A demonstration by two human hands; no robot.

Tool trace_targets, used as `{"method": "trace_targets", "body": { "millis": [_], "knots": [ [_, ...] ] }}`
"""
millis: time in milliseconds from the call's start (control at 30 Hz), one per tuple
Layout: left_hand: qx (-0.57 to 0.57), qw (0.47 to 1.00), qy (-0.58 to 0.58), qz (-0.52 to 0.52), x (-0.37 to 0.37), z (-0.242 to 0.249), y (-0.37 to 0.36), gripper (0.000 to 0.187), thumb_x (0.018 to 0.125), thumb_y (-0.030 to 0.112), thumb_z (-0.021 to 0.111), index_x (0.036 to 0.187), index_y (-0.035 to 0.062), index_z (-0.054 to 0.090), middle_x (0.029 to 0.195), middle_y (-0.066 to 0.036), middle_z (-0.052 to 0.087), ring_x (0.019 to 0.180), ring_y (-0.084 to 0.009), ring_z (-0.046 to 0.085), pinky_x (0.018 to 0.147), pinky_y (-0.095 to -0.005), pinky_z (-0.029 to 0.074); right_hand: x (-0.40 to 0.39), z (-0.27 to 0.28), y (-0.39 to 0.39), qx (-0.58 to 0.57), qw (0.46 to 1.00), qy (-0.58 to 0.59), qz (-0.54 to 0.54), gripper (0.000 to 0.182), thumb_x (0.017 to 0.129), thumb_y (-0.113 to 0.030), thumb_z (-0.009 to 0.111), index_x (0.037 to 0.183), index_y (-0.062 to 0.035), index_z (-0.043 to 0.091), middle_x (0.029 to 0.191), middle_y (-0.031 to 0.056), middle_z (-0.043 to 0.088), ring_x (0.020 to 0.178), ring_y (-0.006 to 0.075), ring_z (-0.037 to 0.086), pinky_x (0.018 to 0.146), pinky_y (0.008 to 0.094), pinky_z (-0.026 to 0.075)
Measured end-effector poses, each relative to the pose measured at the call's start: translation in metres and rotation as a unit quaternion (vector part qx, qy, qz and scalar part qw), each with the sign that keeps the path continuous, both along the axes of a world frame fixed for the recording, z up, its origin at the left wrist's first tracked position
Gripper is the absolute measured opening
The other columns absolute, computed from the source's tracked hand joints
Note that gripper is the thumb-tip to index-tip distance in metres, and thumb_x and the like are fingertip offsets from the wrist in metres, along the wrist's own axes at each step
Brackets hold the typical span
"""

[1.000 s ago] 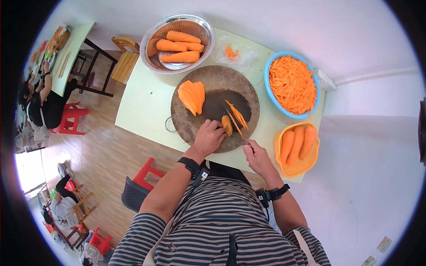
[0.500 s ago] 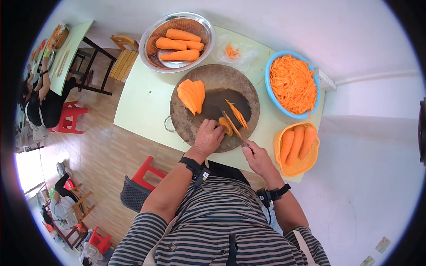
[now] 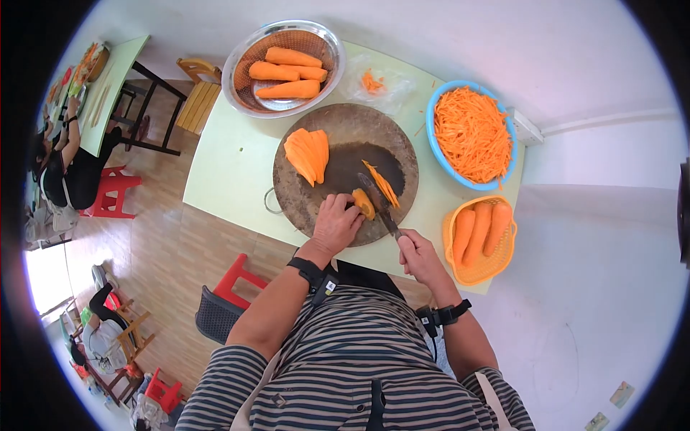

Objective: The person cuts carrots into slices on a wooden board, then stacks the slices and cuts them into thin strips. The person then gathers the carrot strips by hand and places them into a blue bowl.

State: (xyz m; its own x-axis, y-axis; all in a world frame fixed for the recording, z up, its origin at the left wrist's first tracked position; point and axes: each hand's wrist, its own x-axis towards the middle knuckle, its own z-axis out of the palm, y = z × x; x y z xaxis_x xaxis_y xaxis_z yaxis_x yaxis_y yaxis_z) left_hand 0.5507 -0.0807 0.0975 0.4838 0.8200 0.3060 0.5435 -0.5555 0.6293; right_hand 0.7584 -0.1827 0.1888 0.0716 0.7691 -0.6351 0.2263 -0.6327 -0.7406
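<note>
My left hand [image 3: 336, 222] presses a short carrot piece [image 3: 364, 204] onto the round wooden chopping board [image 3: 302, 200], its fingers bent over the near end. In my right hand [image 3: 419, 255] is a knife [image 3: 381, 202], gripped by the handle; the blade lies just right of the carrot piece, its dark flat side showing. Several thin carrot strips [image 3: 380, 184] rest beyond the blade. A fanned stack of carrot slices [image 3: 307, 156] sits at the board's upper left.
A metal bowl [image 3: 231, 84] holding whole peeled carrots stands at the back left. To the right are a blue basin [image 3: 433, 133] of shredded carrot and a yellow basket [image 3: 478, 276] with carrots. A plastic bag [image 3: 392, 93] lies behind the board. Another person [image 3: 70, 169] sits far left.
The knife has shifted slightly right, away from the carrot piece, and its blade has turned to show more of its flat side. My left hand has barely moved.
</note>
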Motion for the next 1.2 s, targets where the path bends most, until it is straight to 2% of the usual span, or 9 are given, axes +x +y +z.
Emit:
{"method": "trace_targets", "body": {
  "millis": [167, 400, 600, 667, 700, 767, 867, 1000, 1200],
  "knots": [
    [-0.009, 1.0, 0.001, 0.021, 0.006, -0.006, 0.001, 0.016, 0.077, 0.016, 0.077, 0.088, 0.0085, 0.069, 0.1, -0.007, 0.058, 0.096, -0.0292, 0.055, 0.082, -0.0407, 0.047, 0.008, -0.001, 0.008, -0.051, 0.995, 0.068, -0.05, 0.039, 0.107, -0.037, 0.046, 0.118, -0.0035, 0.061, 0.067, 0.0029, 0.056, 0.047, 0.0089, 0.05, 0.045, 0.0243, 0.042],
    [-0.006, 0.997, -0.02, 0.077, 0.016, -0.011, 0.0, 0.018, 0.075, 0.017, 0.078, 0.087, 0.009, 0.068, 0.096, -0.006, 0.058, 0.09, -0.0282, 0.056, 0.079, -0.0398, 0.047, 0.009, 0.004, 0.018, -0.058, 0.997, 0.048, -0.01, 0.038, 0.107, -0.038, 0.045, 0.12, -0.0049, 0.06, 0.066, 0.0017, 0.056, 0.046, 0.0088, 0.051, 0.043, 0.0239, 0.043],
    [0.004, 0.999, -0.016, 0.038, 0.008, -0.006, 0.001, 0.018, 0.078, 0.017, 0.076, 0.093, 0.0088, 0.07, 0.096, -0.006, 0.058, 0.091, -0.0274, 0.055, 0.079, -0.0395, 0.046, 0.007, 0.0, 0.012, -0.029, 0.999, 0.026, -0.002, 0.039, 0.107, -0.035, 0.047, 0.127, -0.0041, 0.06, 0.069, 0.0016, 0.057, 0.05, 0.008, 0.052, 0.047, 0.0226, 0.043],
    [0.012, 0.999, -0.013, 0.033, 0.003, -0.009, 0.0, 0.018, 0.079, 0.017, 0.076, 0.095, 0.0088, 0.071, 0.097, -0.006, 0.058, 0.092, -0.0273, 0.055, 0.079, -0.0392, 0.046, 0.007, -0.005, 0.004, 0.045, 0.995, -0.056, 0.063, 0.041, 0.104, -0.032, 0.054, 0.131, -0.0011, 0.058, 0.077, 0.0117, 0.065, 0.066, 0.0206, 0.066, 0.063, 0.0331, 0.053],
    [0.02, 0.999, -0.011, 0.031, 0.003, -0.009, 0.0, 0.019, 0.081, 0.018, 0.075, 0.097, 0.0087, 0.071, 0.098, -0.006, 0.058, 0.093, -0.0272, 0.055, 0.079, -0.0389, 0.046, 0.005, -0.007, 0.0, 0.045, 0.996, -0.055, 0.062, 0.041, 0.104, -0.032, 0.054, 0.131, -0.0011, 0.058, 0.077, 0.0117, 0.065, 0.066, 0.0206, 0.066, 0.063, 0.0331, 0.053],
    [0.017, 0.999, 0.001, 0.036, 0.006, -0.011, -0.001, 0.019, 0.08, 0.017, 0.075, 0.097, 0.0089, 0.071, 0.099, -0.007, 0.058, 0.094, -0.0276, 0.054, 0.08, -0.0392, 0.046, -0.003, -0.01, -0.008, 0.113, 0.981, -0.122, 0.099, 0.039, 0.103, -0.029, 0.057, 0.131, -0.0018, 0.058, 0.09, 0.0209, 0.07, 0.082, 0.0352, 0.071, 0.074, 0.0414, 0.055],
    [0.0, 0.998, 0.045, 0.032, 0.006, -0.011, 0.0, 0.02, 0.078, 0.016, 0.075, 0.097, 0.0095, 0.071, 0.099, -0.008, 0.056, 0.097, -0.0287, 0.053, 0.082, -0.0401, 0.045, -0.016, -0.006, -0.017, 0.155, 0.968, -0.16, 0.112, 0.038, 0.102, -0.027, 0.057, 0.131, -0.0027, 0.058, 0.097, 0.0263, 0.07, 0.09, 0.0437, 0.069, 0.078, 0.0456, 0.055],
    [-0.027, 0.992, 0.119, 0.01, 0.004, -0.009, 0.001, 0.024, 0.073, 0.016, 0.075, 0.097, 0.0115, 0.072, 0.099, -0.008, 0.054, 0.099, -0.0303, 0.052, 0.084, -0.0417, 0.044, -0.028, -0.009, -0.025, 0.161, 0.96, -0.196, 0.12, 0.038, 0.102, -0.024, 0.057, 0.133, -0.0013, 0.056, 0.1, 0.0252, 0.07, 0.092, 0.0419, 0.07, 0.079, 0.0438, 0.055],
    [-0.012, 0.994, 0.109, 0.01, 0.005, -0.008, 0.002, 0.025, 0.073, 0.017, 0.075, 0.098, 0.0141, 0.072, 0.105, -0.008, 0.056, 0.101, -0.0306, 0.052, 0.086, -0.0417, 0.045, -0.034, -0.006, -0.028, 0.166, 0.96, -0.198, 0.105, 0.037, 0.102, -0.023, 0.056, 0.131, 0.0001, 0.056, 0.1, 0.0247, 0.071, 0.09, 0.0429, 0.069, 0.078, 0.0454, 0.055]
  ]
}}
